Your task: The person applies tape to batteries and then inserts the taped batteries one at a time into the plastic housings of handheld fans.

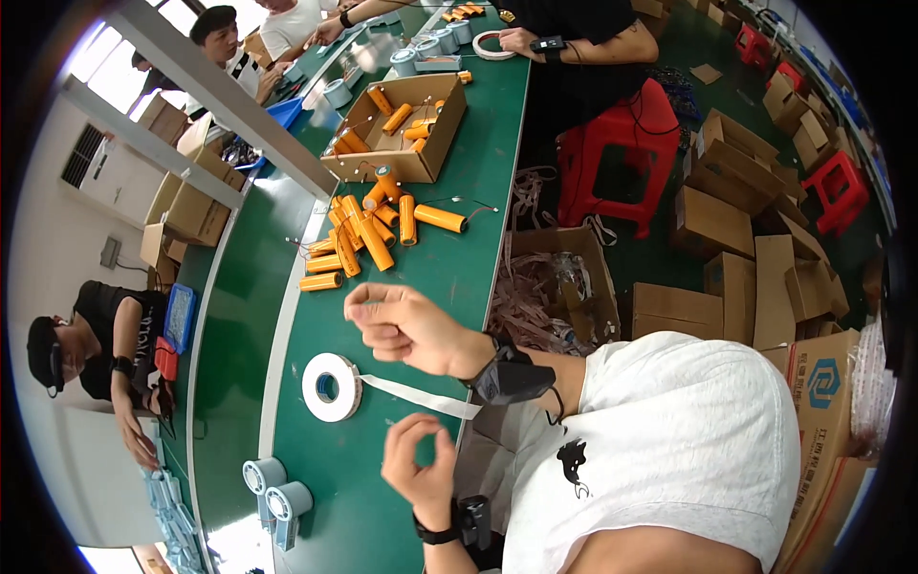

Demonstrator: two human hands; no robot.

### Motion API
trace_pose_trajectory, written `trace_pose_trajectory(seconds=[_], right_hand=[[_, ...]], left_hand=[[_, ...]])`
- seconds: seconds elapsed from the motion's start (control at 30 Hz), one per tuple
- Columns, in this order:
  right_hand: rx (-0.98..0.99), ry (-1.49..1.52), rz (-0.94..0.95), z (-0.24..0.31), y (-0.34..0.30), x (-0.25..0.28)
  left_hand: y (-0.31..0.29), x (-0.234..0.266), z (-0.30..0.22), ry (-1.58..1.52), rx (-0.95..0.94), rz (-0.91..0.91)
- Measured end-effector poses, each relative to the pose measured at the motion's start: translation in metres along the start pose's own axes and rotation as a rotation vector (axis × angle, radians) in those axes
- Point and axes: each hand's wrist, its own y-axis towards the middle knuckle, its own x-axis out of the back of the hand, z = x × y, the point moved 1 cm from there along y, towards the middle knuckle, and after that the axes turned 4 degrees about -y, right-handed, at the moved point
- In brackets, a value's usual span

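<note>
A: How far along?
B: White tape roll [331, 387] is lying left of centre in the frame; its strip [421, 394] is trailing rightward, drawn out but seemingly not detached. Orange cylinders [375, 246] are lying loose above it, others sitting in the open carton [448, 134], upper middle.

A: Hands?
B: Right hand [406, 330], above the roll, is curling thumb toward index; left hand [421, 464], below, is curving loosely. No held object is showing; fingertips are partly hidden, so can't tell about anything thin pinched there.

A: Writing?
B: Big carton [813, 440], lower right, is carrying dark lettering and a blue hexagonal mark. Print on the cylinders is staying unreadable.
</note>
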Motion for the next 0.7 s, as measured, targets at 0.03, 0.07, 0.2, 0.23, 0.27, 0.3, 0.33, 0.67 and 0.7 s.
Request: trace_pose_trajectory(seconds=[0.03, 0.07, 0.2, 0.23, 0.27, 0.3, 0.33, 0.67, 0.7], right_hand=[[0.060, -0.067, -0.026, 0.014, 0.005, 0.002], [0.138, -0.140, -0.067, 0.038, 0.001, 0.003], [0.211, -0.817, 0.109, 0.084, 0.028, -0.015], [0.203, -0.821, 0.098, 0.091, 0.037, -0.011], [0.412, -1.314, 0.136, 0.094, 0.049, -0.008], [0.631, -1.799, 0.181, 0.091, 0.062, -0.006], [0.619, -1.804, 0.179, 0.087, 0.074, 0.000], [0.324, -2.565, 0.140, -0.023, 0.156, 0.041], [0.280, -2.433, 0.201, -0.020, 0.151, 0.036]], left_hand=[[0.000, -0.019, -0.005, -0.029, 0.018, 0.035], [0.003, -0.040, -0.014, -0.070, 0.028, 0.088], [0.009, -0.073, -0.007, 0.015, 0.336, 0.346], [0.018, -0.075, -0.016, 0.057, 0.062, 0.345], [0.023, -0.072, -0.023, 0.104, -0.209, 0.328], [0.026, -0.062, -0.026, 0.104, -0.197, 0.322], [0.028, -0.049, -0.029, 0.139, -0.106, 0.332], [0.045, 0.062, 0.066, 0.676, 0.085, 0.239], [0.048, 0.062, 0.073, 0.742, 0.079, 0.251]])
